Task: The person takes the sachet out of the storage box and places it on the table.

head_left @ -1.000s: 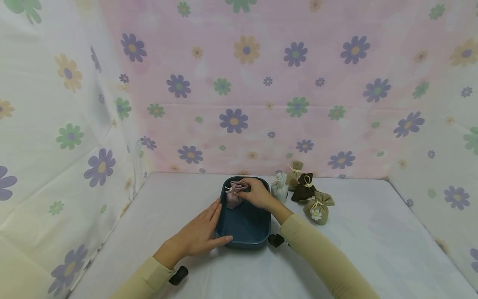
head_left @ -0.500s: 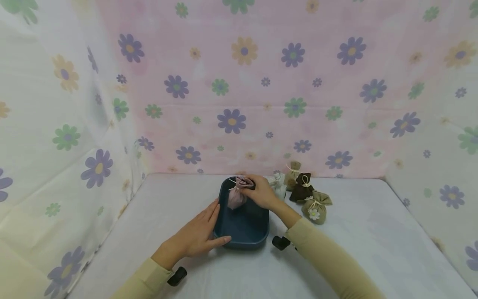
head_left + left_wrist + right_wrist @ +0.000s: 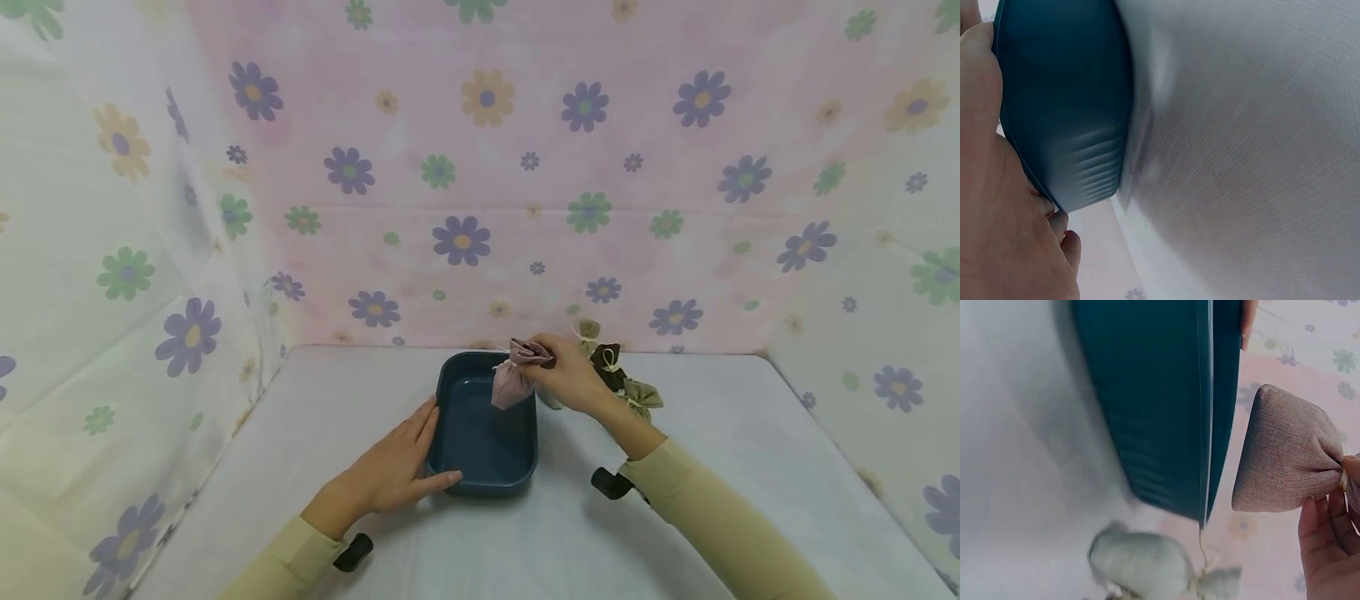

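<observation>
A dusty-pink drawstring pouch [image 3: 512, 387] hangs by its tied neck from my right hand [image 3: 573, 377], above the right rim of a dark blue rectangular basin [image 3: 480, 454]. In the right wrist view, the thumb and fingers pinch the neck of the pouch [image 3: 1288, 450], its rounded body hanging apart from the basin wall [image 3: 1154, 406]. My left hand [image 3: 384, 468] rests along the basin's left side, fingers straight, thumb over the near rim. The left wrist view has this hand [image 3: 1004, 181] against the basin's edge.
Right of the basin are other tied pouches: a pale one [image 3: 1144, 562] mostly hidden by my hand in the head view, a dark brown one [image 3: 609, 367], an olive one [image 3: 643, 395] and a beige one [image 3: 589, 328] behind. A flowered cloth [image 3: 465, 167] walls the table's back.
My right hand has lifted the pink pouch from inside the basin and carried it rightward to the right rim. The left hand has stayed at the basin's side.
</observation>
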A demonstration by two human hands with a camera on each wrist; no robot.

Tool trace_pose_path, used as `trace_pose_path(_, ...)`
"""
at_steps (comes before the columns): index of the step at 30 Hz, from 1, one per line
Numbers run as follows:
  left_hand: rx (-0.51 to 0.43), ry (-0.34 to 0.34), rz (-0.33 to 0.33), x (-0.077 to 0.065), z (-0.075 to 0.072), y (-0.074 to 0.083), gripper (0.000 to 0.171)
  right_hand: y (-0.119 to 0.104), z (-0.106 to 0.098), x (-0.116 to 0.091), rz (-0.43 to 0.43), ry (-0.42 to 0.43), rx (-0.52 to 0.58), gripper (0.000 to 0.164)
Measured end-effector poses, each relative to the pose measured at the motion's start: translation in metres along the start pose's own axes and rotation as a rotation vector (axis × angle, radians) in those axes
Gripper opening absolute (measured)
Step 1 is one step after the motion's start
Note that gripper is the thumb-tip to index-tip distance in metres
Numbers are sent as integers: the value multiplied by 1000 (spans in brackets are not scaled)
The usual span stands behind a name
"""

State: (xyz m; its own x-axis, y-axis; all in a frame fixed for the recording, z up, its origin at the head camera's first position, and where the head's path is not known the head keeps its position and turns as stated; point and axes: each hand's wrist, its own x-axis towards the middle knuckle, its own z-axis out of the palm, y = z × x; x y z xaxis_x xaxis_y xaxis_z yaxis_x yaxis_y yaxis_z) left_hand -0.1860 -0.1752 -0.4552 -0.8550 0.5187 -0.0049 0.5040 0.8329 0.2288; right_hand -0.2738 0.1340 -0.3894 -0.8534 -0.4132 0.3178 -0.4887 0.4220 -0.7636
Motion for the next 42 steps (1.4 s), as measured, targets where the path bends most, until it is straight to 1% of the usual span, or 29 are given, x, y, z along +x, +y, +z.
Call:
trace_pose_path(4, -2, 6, 1, 0, 0, -1, 113, 1, -15, -10, -1, 27, 1, 28)
trace_pose_path(7, -3, 9, 1, -1, 0, -2, 112, 8, -23, -17, 16, 48, -13, 26)
trace_pose_path(9, -3, 11, 2, -2, 1, -3, 112, 13, -26, -22, 35, 51, -15, 27)
trace_pose_path(14, -2, 30, 13, -4, 2, -5, 112, 28, -31, -33, 75, 84, -77, 33)
trace_pose_path(15, -1, 32, 14, -4, 2, -6, 111, 30, -32, -36, 87, 91, -91, 32)
trace_pose_path(19, -4, 34, 12, -5, 2, -7, 111, 38, -32, -45, 119, 102, -133, 29)
trace_pose_path(22, -7, 33, 8, -6, 1, -8, 111, 43, -31, -49, 125, 107, -163, 26)
trace_pose_path(27, -13, 35, 5, -6, 0, -7, 111, 51, -27, -52, 117, 127, -207, 25)
trace_pose_path(30, -9, 36, 6, -6, 1, -7, 111, 55, -24, -54, 136, 123, -223, 26)
trace_pose_path(34, -4, 36, 5, -6, 2, -7, 111, 63, -21, -55, 140, 117, -246, 26)
trace_pose_path(37, 0, 32, 2, -5, 2, -8, 111, 67, -19, -54, 125, 117, -257, 29)
trace_pose_path(42, 2, 37, 6, -5, 0, -11, 112, 63, -20, -55, 104, 97, -243, 40)
